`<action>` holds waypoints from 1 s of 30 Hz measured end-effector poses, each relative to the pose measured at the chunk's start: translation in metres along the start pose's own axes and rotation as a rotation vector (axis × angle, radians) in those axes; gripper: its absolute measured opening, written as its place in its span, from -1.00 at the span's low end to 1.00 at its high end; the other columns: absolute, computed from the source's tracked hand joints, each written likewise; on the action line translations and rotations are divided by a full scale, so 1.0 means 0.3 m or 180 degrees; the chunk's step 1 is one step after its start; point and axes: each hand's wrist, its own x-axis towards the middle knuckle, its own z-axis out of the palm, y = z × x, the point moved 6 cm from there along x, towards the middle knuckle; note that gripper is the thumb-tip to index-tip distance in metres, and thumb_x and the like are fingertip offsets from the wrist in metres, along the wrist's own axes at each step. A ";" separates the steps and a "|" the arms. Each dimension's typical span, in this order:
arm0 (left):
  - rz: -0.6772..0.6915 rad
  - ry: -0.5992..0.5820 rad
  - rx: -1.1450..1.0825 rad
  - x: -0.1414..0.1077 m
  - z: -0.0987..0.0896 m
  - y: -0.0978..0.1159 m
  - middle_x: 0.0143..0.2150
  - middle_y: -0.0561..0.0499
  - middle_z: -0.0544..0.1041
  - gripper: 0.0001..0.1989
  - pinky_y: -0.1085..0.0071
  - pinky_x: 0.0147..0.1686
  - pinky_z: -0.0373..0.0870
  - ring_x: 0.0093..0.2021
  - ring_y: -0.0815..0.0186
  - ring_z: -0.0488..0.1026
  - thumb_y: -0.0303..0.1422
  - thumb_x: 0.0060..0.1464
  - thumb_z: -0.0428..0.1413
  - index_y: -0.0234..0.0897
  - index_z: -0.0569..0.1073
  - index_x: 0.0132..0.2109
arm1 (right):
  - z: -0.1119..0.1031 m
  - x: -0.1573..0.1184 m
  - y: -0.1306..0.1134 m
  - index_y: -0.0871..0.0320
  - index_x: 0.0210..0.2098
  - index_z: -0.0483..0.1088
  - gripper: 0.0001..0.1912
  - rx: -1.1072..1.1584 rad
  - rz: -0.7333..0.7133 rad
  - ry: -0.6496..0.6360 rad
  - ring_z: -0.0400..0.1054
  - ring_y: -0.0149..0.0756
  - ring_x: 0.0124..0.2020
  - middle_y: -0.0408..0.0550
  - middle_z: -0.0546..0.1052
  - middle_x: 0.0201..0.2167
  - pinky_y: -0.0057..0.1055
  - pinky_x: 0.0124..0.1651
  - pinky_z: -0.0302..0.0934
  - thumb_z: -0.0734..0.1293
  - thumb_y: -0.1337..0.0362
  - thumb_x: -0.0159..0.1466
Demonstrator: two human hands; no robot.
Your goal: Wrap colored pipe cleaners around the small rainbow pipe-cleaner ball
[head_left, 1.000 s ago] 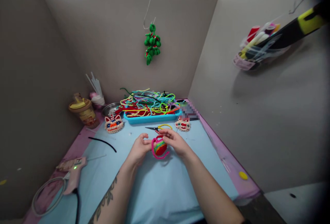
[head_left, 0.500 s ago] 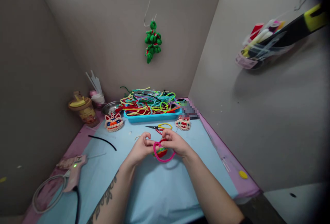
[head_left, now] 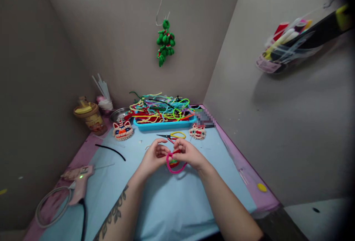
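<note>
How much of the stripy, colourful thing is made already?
The striped piece already shows red, yellow and green rows, so that part looks done, though fingers hide some. In hand now: the left hand and right hand are working at it with a pink strand. That strand loops out loosely, so fastening it may be left.

Craft workspace, small, boxed in by grey panels. Table [head_left: 172, 211] under blue sheeting. Blue tray [head_left: 166, 125] heaped with coloured fuzzy stems; scissors [head_left: 177, 135] in front. Glue gun [head_left: 80, 183] at left, its light green. Two animal-face pieces, left [head_left: 122, 130] and right [head_left: 197, 132]. Green ornament [head_left: 165, 43] hung on the back panel (leafy-looking, red bits). Pouch [head_left: 277, 58] of pens on the right one.
</note>
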 end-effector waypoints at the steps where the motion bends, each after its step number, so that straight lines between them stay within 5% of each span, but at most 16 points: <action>1: 0.0272 0.0069 0.0321 -0.001 -0.004 0.020 -0.33 -0.01 0.53 -0.59 0.35 -0.27 0.39 -0.33 0.28 0.47 -0.34 -0.22 0.34 -0.22 0.44 -0.16 | -0.002 0.001 -0.001 0.12 -0.37 0.23 -0.57 -0.0006 -0.0023 0.0024 0.32 -0.45 -0.52 -0.28 0.43 -0.53 -0.50 -0.41 0.11 0.53 0.22 -0.08; 5: 0.1218 0.0238 0.1358 -0.017 -0.004 0.082 -0.39 -0.06 0.54 -0.95 0.24 -0.10 0.34 -0.30 0.23 0.45 -0.35 -0.04 0.23 -0.17 0.60 -0.37 | -0.012 0.008 -0.003 0.12 -0.41 0.23 -0.59 -0.0030 -0.0133 0.0185 0.29 -0.46 -0.54 -0.31 0.38 -0.55 -0.49 -0.41 0.11 0.53 0.21 -0.08; 11: 0.1649 0.0319 0.1508 -0.047 0.006 0.111 -0.40 -0.07 0.57 -0.87 0.21 -0.09 0.33 -0.34 0.23 0.46 -0.38 0.06 0.14 -0.13 0.61 -0.36 | -0.023 0.020 0.003 0.11 -0.46 0.21 -0.58 0.0155 -0.0194 0.0382 0.21 -0.48 -0.58 -0.33 0.34 -0.60 -0.50 -0.45 0.07 0.54 0.22 -0.11; 19: 0.1576 0.0292 0.1166 -0.037 -0.016 0.114 -0.44 -0.06 0.54 -0.89 0.25 -0.15 0.37 -0.36 0.23 0.44 -0.35 0.02 0.18 -0.17 0.59 -0.43 | -0.053 0.016 0.001 0.12 -0.42 0.25 -0.55 0.0532 -0.0159 0.0583 0.23 -0.48 -0.58 -0.30 0.38 -0.60 -0.51 -0.44 0.07 0.56 0.23 -0.16; 30: 0.1331 0.0330 0.1055 -0.017 -0.022 0.070 -0.42 -0.05 0.53 -0.92 0.29 -0.21 0.38 -0.37 0.24 0.44 -0.36 -0.02 0.20 -0.16 0.60 -0.42 | 0.008 0.029 0.046 0.13 -0.39 0.28 -0.57 0.0255 0.0038 0.0125 0.25 -0.48 -0.60 -0.30 0.42 -0.60 -0.51 -0.47 0.07 0.55 0.18 -0.12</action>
